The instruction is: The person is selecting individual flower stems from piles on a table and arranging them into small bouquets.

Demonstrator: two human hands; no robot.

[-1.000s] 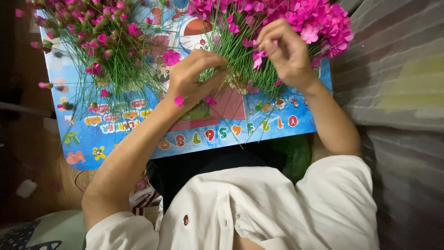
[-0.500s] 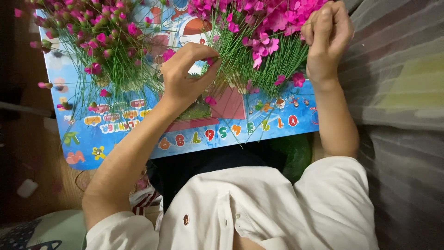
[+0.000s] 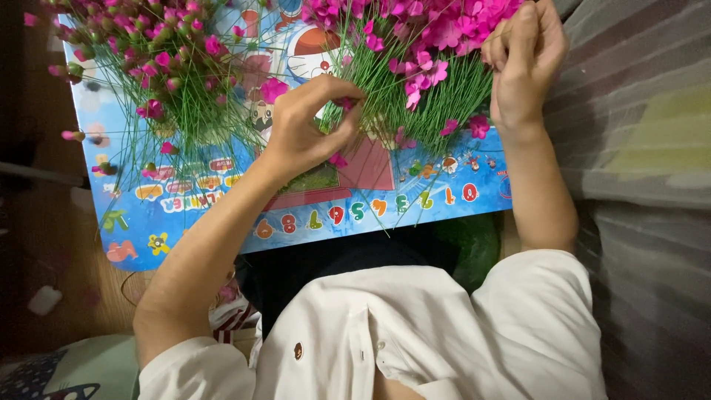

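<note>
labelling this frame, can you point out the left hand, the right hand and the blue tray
left hand (image 3: 307, 130), head view, on the back of the hand
right hand (image 3: 522, 70), head view, on the back of the hand
blue tray (image 3: 222, 222), head view, on its bare near edge strip

The left hand (image 3: 307, 126) reaches forward on a bare, nearly straight forearm, back of the hand up, fingers curled in so thumb and fingertips (image 3: 354, 95) meet in a pinching grip. The right hand (image 3: 522, 67) is raised further ahead, wrist straight, fingers folded into a loose closed grip.
</note>
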